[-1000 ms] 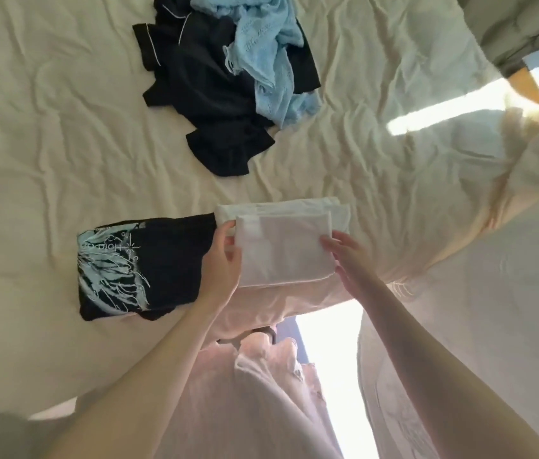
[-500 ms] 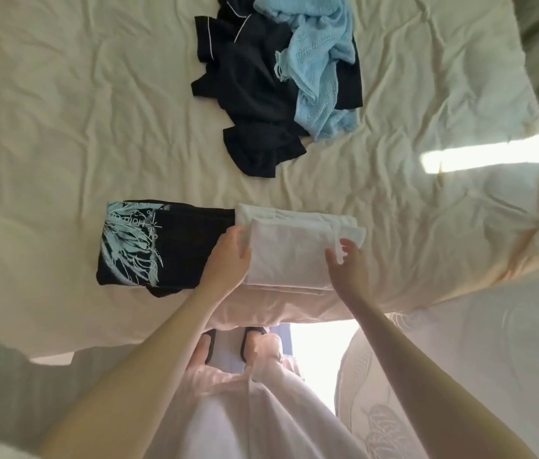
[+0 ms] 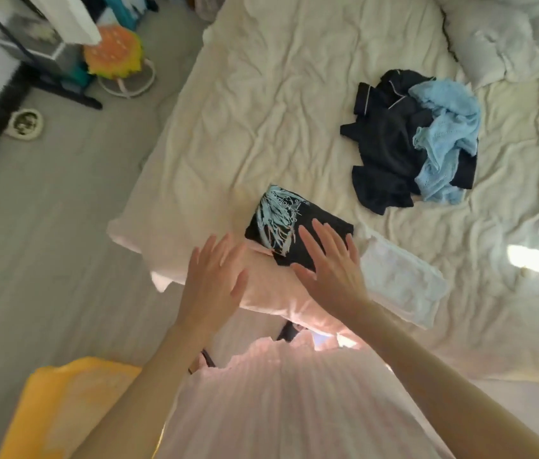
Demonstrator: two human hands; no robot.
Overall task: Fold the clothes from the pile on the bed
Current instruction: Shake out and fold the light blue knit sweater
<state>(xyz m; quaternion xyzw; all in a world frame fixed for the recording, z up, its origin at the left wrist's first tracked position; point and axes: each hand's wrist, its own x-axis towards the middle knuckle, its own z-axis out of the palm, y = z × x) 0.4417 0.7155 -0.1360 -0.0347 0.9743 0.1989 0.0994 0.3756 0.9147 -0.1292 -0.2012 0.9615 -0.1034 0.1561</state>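
Note:
A folded black shirt (image 3: 289, 223) with a light-blue print lies near the bed's front edge. Just right of it lies a folded white garment (image 3: 400, 279). My right hand (image 3: 331, 263) is spread flat, fingers straight, over the near end of the black shirt. My left hand (image 3: 211, 286) hovers open over the bed's corner, left of the shirt, holding nothing. Farther back on the bed sits the pile: a crumpled black garment (image 3: 390, 144) with white piping and a light-blue knit (image 3: 447, 137) draped over it.
The cream sheet of the bed (image 3: 261, 111) is wrinkled, with a white duvet (image 3: 509, 34) bunched at the far right. Left of the bed is grey floor with a colourful stool (image 3: 114, 56) and a black stand. A yellow object (image 3: 62, 402) sits at bottom left.
Both hands have let go of the folded white garment and moved left; the right hand now lies over the black shirt. The camera has swung left, bringing the floor into view.

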